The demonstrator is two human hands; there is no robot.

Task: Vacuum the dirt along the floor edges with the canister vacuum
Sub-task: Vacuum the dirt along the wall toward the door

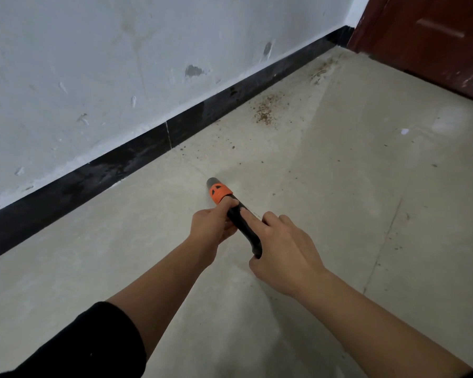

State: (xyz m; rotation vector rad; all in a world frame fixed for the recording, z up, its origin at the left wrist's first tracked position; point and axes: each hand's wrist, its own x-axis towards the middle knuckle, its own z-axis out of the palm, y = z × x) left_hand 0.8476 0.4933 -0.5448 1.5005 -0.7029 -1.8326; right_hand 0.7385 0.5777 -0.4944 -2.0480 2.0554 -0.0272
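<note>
A black vacuum handle (pixel 245 227) with an orange collar (pixel 219 192) and a grey tip points toward the black baseboard (pixel 137 156). My left hand (pixel 212 227) grips the handle just behind the collar. My right hand (pixel 280 252) grips its rear end, index finger laid along the top. Brown dirt (pixel 265 110) lies in a patch on the floor near the baseboard ahead, with more dirt (pixel 324 68) toward the far corner and scattered specks between. The canister and hose are out of view.
A scuffed white wall (pixel 107 64) rises above the baseboard on the left. A dark red wooden door (pixel 432 39) closes off the far right corner. The beige floor (pixel 366 200) stretches to the right, with tile seams and a few stray specks.
</note>
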